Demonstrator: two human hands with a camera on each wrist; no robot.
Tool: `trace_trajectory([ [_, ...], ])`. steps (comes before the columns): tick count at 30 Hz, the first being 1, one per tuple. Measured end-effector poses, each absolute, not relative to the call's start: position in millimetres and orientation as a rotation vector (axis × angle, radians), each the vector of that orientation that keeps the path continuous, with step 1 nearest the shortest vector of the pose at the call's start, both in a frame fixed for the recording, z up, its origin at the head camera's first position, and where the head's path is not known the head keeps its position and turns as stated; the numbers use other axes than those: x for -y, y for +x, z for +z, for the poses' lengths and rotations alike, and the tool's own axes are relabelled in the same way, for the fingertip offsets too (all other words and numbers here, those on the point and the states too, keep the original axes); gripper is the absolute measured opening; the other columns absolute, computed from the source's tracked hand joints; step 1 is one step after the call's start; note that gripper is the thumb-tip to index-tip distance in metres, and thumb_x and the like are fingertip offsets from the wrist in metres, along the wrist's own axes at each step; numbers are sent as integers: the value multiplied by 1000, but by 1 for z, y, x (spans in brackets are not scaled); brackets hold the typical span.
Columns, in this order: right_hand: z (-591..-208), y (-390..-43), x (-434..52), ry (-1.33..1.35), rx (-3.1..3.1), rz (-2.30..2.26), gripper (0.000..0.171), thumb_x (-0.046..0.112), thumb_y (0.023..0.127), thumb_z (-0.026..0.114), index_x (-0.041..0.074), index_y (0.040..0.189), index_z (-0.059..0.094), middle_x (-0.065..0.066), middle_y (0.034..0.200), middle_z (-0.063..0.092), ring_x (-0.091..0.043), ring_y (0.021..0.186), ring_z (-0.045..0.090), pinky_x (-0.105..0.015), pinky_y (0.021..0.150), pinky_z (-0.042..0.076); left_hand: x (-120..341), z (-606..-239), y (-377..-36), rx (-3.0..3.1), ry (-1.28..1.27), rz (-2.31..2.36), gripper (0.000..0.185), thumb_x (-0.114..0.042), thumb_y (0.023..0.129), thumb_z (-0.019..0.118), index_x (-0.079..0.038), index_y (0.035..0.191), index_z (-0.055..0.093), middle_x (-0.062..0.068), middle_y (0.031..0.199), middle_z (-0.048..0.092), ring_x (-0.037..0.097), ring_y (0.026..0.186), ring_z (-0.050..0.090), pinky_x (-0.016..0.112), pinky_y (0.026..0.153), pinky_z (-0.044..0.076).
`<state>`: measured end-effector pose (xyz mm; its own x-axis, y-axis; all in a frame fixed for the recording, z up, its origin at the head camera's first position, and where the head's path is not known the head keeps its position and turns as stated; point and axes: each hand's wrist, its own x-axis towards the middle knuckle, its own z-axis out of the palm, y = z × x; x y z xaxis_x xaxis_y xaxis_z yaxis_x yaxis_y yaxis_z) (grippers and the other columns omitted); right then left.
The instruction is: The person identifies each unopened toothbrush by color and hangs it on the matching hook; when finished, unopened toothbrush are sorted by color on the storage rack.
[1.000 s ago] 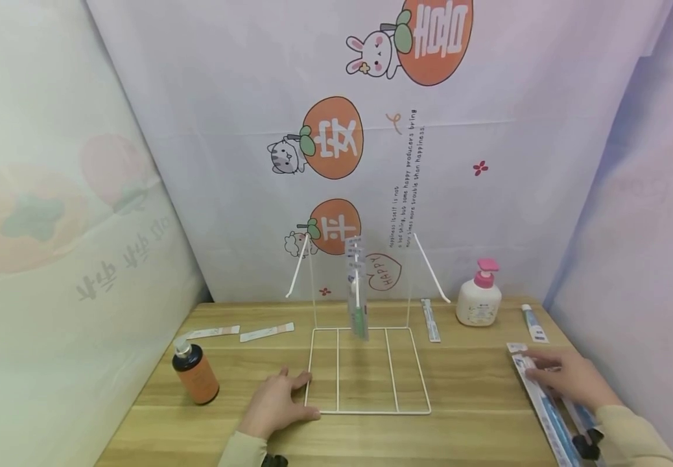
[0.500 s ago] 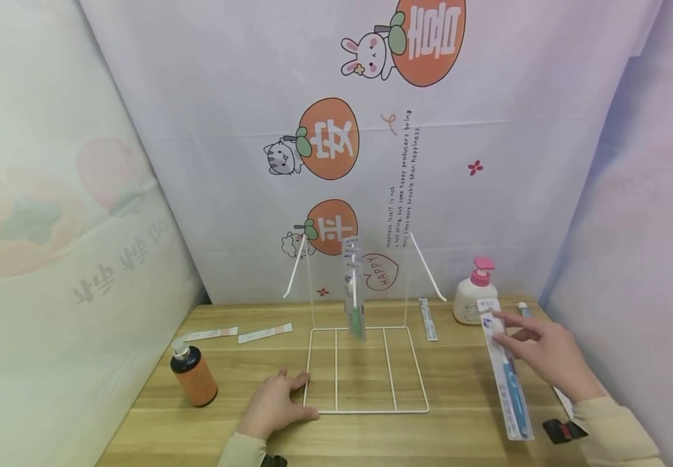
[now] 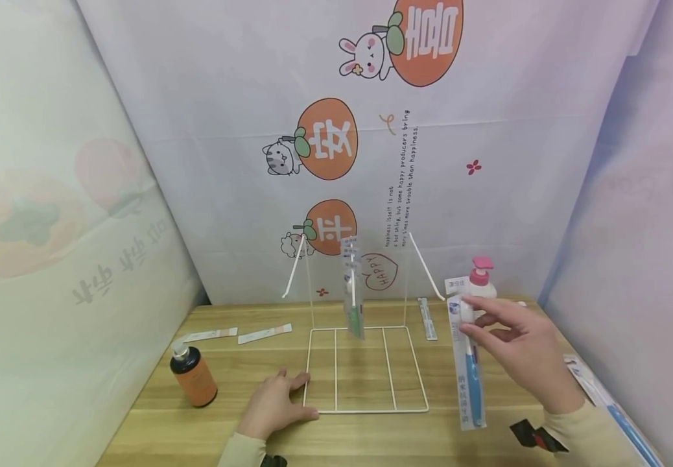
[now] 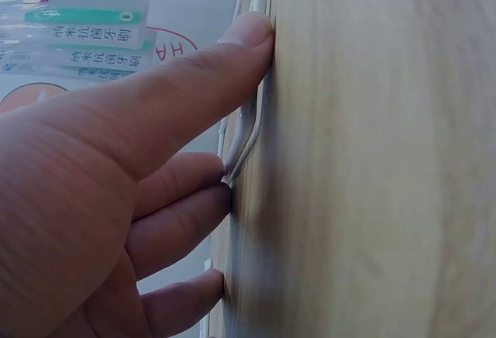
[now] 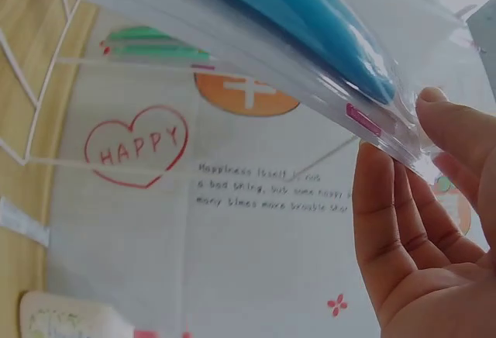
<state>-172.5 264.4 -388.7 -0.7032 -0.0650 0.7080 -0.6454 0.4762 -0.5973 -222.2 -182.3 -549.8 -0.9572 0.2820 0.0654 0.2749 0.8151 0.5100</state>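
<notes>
My right hand [image 3: 526, 350] pinches a packaged toothbrush [image 3: 472, 383] near the top of its clear pack, between thumb and fingers. The blue-handled brush hangs nearly upright in front of the pump bottle, right of the rack. In the right wrist view the blue handle [image 5: 310, 20] fills the upper part. My left hand [image 3: 275, 405] rests at the front left corner of a white wire display rack [image 3: 371, 411], thumb on the front bar and fingertips at the side bar. From the rack's middle hook hang packaged toothbrushes [image 3: 354, 305], the front one green; both side hooks are bare.
Right of my right arm lies another packaged blue toothbrush [image 3: 616, 412]. Behind the right hand stands a pink-topped pump bottle [image 3: 481, 272]. A narrow pack [image 3: 427, 319] lies right of the rack, two slim packets [image 3: 264, 333] left. An orange bottle [image 3: 195, 376] stands at left.
My right hand has lifted the packaged toothbrush from the right side of the table and carried it left towards the rack. The left hand stays at the rack's corner.
</notes>
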Motion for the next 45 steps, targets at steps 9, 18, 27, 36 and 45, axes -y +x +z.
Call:
trace_trajectory([
  [9,-389,-167,-247,667,2084,1269,60,-21,76,87,1,131,76,-7,118,76,-9,91,75,-26,71,64,183,-551,-223,-2987,458,824,84,-59,72,96,-16,141,74,19,141,69,58,138,54,74,105,47],
  [18,-395,-174,-238,692,2052,1245,61,-21,76,87,2,132,76,-11,121,76,-8,91,75,-26,69,64,184,-551,-221,-2988,482,843,84,-57,72,97,-14,140,74,18,140,70,57,139,53,72,106,48],
  [27,-411,-198,-224,667,1967,1092,60,-16,75,92,3,129,75,-9,112,76,-8,90,72,-18,70,61,184,-551,-222,-2977,459,841,84,-57,73,96,-15,141,73,19,143,68,58,140,52,74,106,46],
  [36,-415,-234,-218,636,1942,1018,49,-14,79,90,0,122,71,-11,113,73,-16,91,72,-19,68,61,183,-552,-223,-2985,469,826,84,-59,72,96,-16,141,74,14,141,71,57,139,53,73,106,47],
  [45,-414,-280,-211,533,1975,978,43,-5,84,90,-1,121,68,-14,111,71,-31,91,77,-15,69,60,183,-549,-221,-2965,474,867,84,-56,73,97,-13,142,73,19,143,68,57,141,51,73,105,47],
])
